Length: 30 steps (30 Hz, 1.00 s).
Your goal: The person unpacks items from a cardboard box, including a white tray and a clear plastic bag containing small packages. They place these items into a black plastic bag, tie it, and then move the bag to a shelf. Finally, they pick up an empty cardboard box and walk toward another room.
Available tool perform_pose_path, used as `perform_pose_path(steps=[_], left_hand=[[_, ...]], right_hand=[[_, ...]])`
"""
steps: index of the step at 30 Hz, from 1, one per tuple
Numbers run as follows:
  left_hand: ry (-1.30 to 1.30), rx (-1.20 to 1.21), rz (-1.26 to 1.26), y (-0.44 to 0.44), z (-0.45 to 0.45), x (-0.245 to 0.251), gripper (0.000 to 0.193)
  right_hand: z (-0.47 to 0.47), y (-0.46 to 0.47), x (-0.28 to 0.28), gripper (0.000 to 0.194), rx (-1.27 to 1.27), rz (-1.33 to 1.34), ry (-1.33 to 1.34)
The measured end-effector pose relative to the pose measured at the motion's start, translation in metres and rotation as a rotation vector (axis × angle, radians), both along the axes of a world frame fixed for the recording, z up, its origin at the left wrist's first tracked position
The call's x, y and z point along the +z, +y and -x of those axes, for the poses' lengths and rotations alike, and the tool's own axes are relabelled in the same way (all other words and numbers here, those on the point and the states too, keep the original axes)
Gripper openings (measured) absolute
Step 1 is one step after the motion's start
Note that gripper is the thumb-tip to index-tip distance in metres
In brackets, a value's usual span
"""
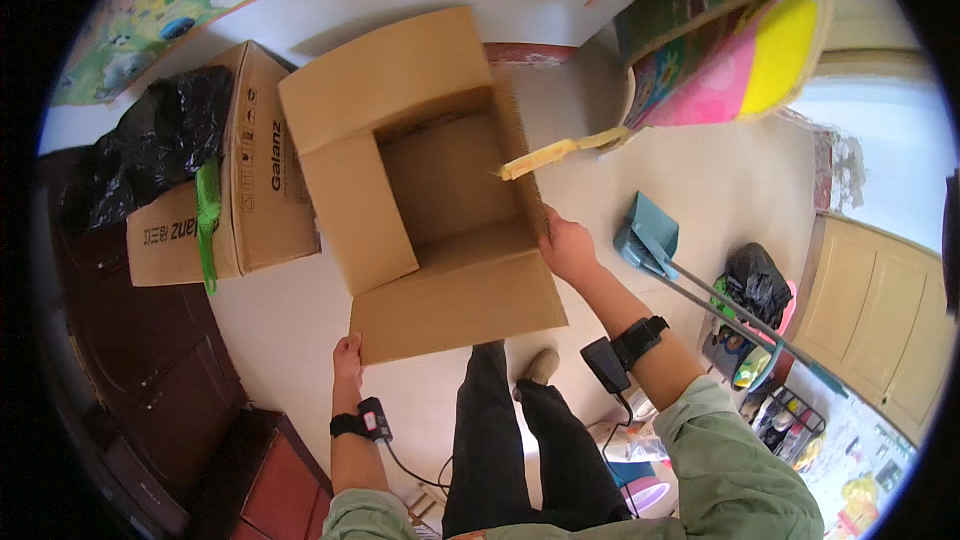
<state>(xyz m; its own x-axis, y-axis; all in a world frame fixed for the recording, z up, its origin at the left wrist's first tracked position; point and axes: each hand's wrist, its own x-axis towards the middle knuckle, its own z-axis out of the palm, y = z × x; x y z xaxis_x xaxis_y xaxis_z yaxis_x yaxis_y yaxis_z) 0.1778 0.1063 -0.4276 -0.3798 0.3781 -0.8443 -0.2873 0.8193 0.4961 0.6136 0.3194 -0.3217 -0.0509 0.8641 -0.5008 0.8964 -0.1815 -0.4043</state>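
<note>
An open cardboard box is held up in front of me, its inside facing up. Its flaps are spread outward at the far, left and near sides. My left hand pinches the outer left corner of the near flap. With my right hand I grip the box's right side near the front corner. Nothing shows inside the box; part of its inner wall is in shadow. A strip of yellowish material crosses over the right rim, attached to a colourful hanging sheet.
On the left stands a Galanz cardboard carton under a black plastic bag with a green strap. Dark cabinets line that side. A long-handled dustpan rests on the floor at right, near another black bag and pale cabinet doors.
</note>
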Motion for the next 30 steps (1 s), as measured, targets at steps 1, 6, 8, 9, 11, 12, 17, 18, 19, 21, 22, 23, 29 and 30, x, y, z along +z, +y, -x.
perform_pose_path(steps=[1,6,8,9,11,12,17,18,19,21,22,23,29,30], left_hand=[[0.039,-0.038,0.073,0.0,0.001,0.013,0.021],[0.121,-0.215,0.184,-0.048,0.01,0.086,0.022],[0.11,-0.27,0.215,-0.075,0.008,0.112,0.022],[0.114,-0.293,0.265,-0.091,0.003,0.125,0.022],[0.121,-0.234,0.26,-0.121,-0.007,0.149,0.021],[0.111,-0.216,0.246,-0.135,-0.01,0.162,0.02],[0.131,-0.164,0.14,-0.203,-0.03,0.226,0.018],[0.121,-0.169,0.13,-0.215,-0.035,0.239,0.018],[0.106,-0.168,0.119,-0.226,-0.042,0.25,0.018],[0.138,-0.225,0.136,-0.244,-0.057,0.271,0.019],[0.128,-0.266,0.12,-0.247,-0.062,0.28,0.02],[0.162,-0.302,0.168,-0.25,-0.067,0.288,0.02],[0.112,-0.488,0.164,-0.258,-0.087,0.289,0.025],[0.087,-0.508,0.161,-0.261,-0.088,0.287,0.025]], right_hand=[[0.002,-0.004,0.014,0.046,0.002,-0.025,0.049],[-0.007,-0.055,0.078,0.046,0.031,-0.067,0.109],[-0.015,-0.087,0.1,0.047,0.05,-0.087,0.139],[-0.019,-0.104,0.11,0.047,0.06,-0.109,0.157],[-0.028,-0.141,0.129,0.048,0.074,-0.123,0.179],[-0.032,-0.158,0.138,0.048,0.081,-0.123,0.184],[-0.058,-0.244,0.172,0.041,0.062,-0.065,0.148],[-0.067,-0.259,0.177,0.042,0.029,-0.05,0.156],[-0.077,-0.272,0.18,0.042,0.001,-0.03,0.151],[-0.095,-0.298,0.188,0.043,-0.038,-0.038,0.137],[-0.104,-0.314,0.193,0.041,-0.076,-0.033,0.167],[-0.116,-0.331,0.198,0.039,-0.116,-0.023,0.198],[-0.16,-0.404,0.208,0.035,-0.202,-0.002,0.173],[-0.161,-0.418,0.211,0.034,-0.265,0.033,0.21]])
